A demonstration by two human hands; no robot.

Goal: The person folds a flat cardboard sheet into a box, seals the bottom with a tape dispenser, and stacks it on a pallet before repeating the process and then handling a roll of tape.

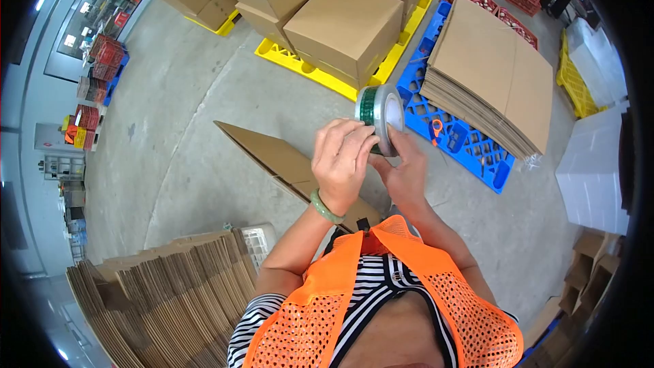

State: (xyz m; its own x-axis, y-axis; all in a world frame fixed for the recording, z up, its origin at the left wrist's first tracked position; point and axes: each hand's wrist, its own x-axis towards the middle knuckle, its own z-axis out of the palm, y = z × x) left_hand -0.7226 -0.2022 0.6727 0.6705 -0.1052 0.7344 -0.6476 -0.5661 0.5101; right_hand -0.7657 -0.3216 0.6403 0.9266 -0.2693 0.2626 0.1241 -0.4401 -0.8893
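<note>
The tape roll point(380, 113) (green-edged) juts above left hand point(343, 161) and right hand's point(403, 172) grip.

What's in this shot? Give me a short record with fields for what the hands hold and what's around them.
held: tape roll, gripped by left hand and right hand together
left wrist: green bracelet
below hands: flat cardboard sheet on the floor
blue pallet: bears a flat carton stack
yellow pallet: bears made-up boxes
lower left: flattened cartons, stacked
</note>
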